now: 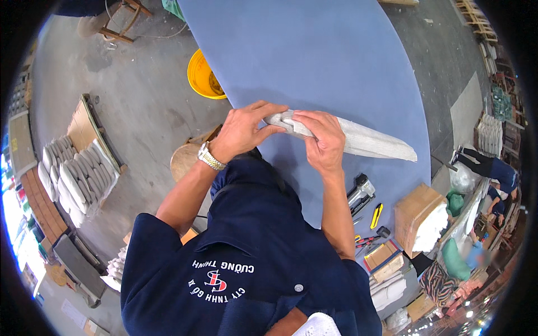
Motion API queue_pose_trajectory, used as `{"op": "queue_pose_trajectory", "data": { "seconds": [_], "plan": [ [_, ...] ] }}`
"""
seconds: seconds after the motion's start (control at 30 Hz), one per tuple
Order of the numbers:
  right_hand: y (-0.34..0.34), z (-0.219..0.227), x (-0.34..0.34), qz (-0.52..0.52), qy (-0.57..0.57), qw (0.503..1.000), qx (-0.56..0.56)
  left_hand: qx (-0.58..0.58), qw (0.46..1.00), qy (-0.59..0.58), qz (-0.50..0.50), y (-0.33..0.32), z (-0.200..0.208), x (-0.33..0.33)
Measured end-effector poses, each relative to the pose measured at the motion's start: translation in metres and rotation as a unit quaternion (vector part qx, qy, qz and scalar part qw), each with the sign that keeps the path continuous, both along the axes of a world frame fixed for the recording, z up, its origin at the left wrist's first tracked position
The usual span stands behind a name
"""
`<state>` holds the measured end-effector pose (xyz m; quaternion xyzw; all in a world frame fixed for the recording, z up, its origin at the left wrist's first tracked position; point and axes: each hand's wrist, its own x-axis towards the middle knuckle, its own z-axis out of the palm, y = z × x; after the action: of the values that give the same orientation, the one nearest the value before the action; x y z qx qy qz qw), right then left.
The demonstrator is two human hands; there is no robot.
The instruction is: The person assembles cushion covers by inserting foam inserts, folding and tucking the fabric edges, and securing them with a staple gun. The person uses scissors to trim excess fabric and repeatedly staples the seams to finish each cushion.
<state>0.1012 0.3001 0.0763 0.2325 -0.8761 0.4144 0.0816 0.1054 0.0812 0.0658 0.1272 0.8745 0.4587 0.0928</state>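
From where I stand, in the head view, the long grey cloth-covered piece (378, 141) slants across mid-frame, over the blue surface (336, 56). The left hand (241, 130) has its grip pinched on the left tip; the right hand's (324, 139) grip clasps it just beside. It looks light and hardly slippery (firm inside, I'd guess), best held near the folded end, thumb against fingers.

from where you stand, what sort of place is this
Probably an upholstery workshop: a likely staple gun and yellow knife lie on the blue table, and pale padded pieces sit in rows at left.
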Motion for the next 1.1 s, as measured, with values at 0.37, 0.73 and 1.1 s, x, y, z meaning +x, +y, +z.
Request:
{"op": "queue_pose_trajectory", "data": {
  "seconds": [0.37, 0.73, 1.1],
  "plan": [
    [0.0, -0.006, 0.003, 0.077, 0.019, 0.996, -0.028, 0.173, 0.983, 0.023, -0.052, -0.008, -0.035, -0.004],
    [0.001, -0.007, -0.025, 0.123, -0.017, 0.992, -0.011, 0.211, 0.973, -0.011, -0.096, -0.012, -0.045, -0.025],
    [-0.007, -0.002, -0.019, 0.124, -0.031, 0.991, 0.024, 0.215, 0.976, -0.045, -0.002, -0.009, -0.048, -0.003]
  ]
}}
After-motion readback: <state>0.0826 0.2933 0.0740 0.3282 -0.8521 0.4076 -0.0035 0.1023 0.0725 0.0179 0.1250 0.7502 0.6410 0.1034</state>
